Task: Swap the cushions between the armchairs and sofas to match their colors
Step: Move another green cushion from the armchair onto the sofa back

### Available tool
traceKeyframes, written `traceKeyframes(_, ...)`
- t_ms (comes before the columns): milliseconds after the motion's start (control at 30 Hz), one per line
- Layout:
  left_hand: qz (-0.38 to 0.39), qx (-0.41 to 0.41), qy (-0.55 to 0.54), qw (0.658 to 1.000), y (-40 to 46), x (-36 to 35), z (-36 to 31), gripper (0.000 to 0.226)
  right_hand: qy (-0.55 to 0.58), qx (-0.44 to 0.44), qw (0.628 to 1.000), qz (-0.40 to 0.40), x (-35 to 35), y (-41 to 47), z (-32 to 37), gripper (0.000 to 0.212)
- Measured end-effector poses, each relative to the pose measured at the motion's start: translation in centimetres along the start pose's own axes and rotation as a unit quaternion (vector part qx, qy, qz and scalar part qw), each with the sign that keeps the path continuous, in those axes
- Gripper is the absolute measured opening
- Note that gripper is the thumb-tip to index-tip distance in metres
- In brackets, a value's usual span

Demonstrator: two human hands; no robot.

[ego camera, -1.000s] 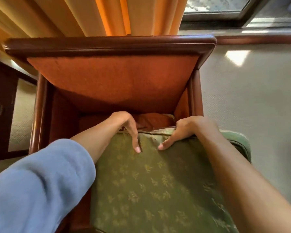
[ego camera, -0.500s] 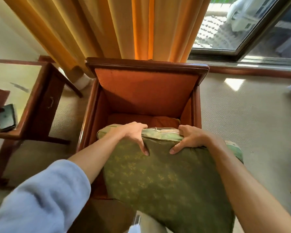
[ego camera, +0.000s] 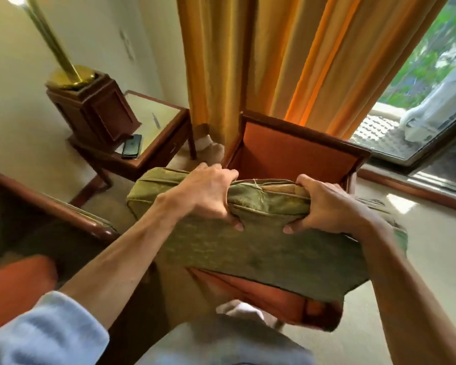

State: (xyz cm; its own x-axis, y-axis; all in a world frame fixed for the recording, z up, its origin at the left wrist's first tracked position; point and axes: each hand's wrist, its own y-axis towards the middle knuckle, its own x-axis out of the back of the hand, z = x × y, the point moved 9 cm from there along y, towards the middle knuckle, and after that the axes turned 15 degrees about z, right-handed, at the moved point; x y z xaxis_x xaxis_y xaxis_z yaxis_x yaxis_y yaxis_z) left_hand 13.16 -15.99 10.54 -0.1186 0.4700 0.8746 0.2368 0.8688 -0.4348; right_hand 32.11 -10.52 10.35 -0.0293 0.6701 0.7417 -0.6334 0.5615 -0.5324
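Note:
I hold a green patterned seat cushion (ego camera: 261,248) in the air in front of me. My left hand (ego camera: 208,193) grips its far edge left of centre, and my right hand (ego camera: 324,204) grips the same edge further right. Below and behind the cushion stands the orange armchair (ego camera: 295,151) with a dark wood frame, its seat mostly hidden by the cushion. At the left is a second armchair (ego camera: 63,206) with a wooden arm. An orange cushion (ego camera: 16,283) lies on its seat at the lower left, blurred.
A wooden side table (ego camera: 158,135) between the chairs carries a brass lamp on a wooden base (ego camera: 90,106) and a dark phone (ego camera: 132,149). Orange curtains (ego camera: 274,61) hang behind the orange chair. A glass door (ego camera: 419,106) is at the right. Beige carpet (ego camera: 419,233) lies to the right.
Both hands have lifted the green cushion up off the orange chair's seat and pulled it toward me. My view has backed away and swung left, showing the second chair and lamp.

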Motion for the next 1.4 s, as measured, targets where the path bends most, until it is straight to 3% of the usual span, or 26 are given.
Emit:
traceKeyframes(233, -0.083, 0.165, -0.059, 0.981, -20.0, -2.8, 10.6, 0.087, -0.109, 0.148, 0.982, -0.047, -3.5, -0.1, 20.4, 0.074)
traceKeyframes(333, -0.095, 0.258, -0.068, 0.959, -29.1, -5.5, 15.0, 0.095, -0.174, 0.231, 0.956, -0.043, -6.8, 1.7, 29.9, 0.086)
traceKeyframes(433, -0.111, 0.336, -0.067, 0.933, -37.4, -8.5, 18.6, 0.099, -0.213, 0.294, 0.931, -0.037, -10.6, 3.5, 38.2, 0.086)
traceKeyframes(700, -0.182, 0.55, -0.094, 0.81, -60.4, -18.4, 26.1, 0.104, -0.262, 0.498, 0.826, 0.024, -23.5, 6.9, 61.8, 0.086)
traceKeyframes(867, -0.176, 0.64, -0.125, 0.737, -69.9, -24.3, 31.1, 0.115, -0.281, 0.569, 0.772, 0.048, -31.4, 10.0, 73.9, 0.082)
traceKeyframes(1100, -0.149, 0.689, -0.317, 0.634, -73.9, -40.1, 37.3, 0.12, -0.359, 0.527, 0.754, 0.159, -46.6, 16.8, 80.0, 0.1)
traceKeyframes(1200, -0.134, 0.716, -0.344, 0.592, -75.7, -46.3, 37.4, 0.132, -0.376, 0.549, 0.733, 0.141, -51.1, 16.0, 81.3, 0.102)
traceKeyframes(1300, -0.137, 0.708, -0.342, 0.603, -78.3, -48.1, 38.3, 0.135, -0.375, 0.562, 0.728, 0.118, -52.7, 15.0, 83.4, 0.107)
traceKeyframes(1400, -0.167, 0.682, -0.343, 0.624, -78.6, -47.5, 40.1, 0.131, -0.383, 0.521, 0.754, 0.114, -52.4, 16.5, 83.3, 0.115)
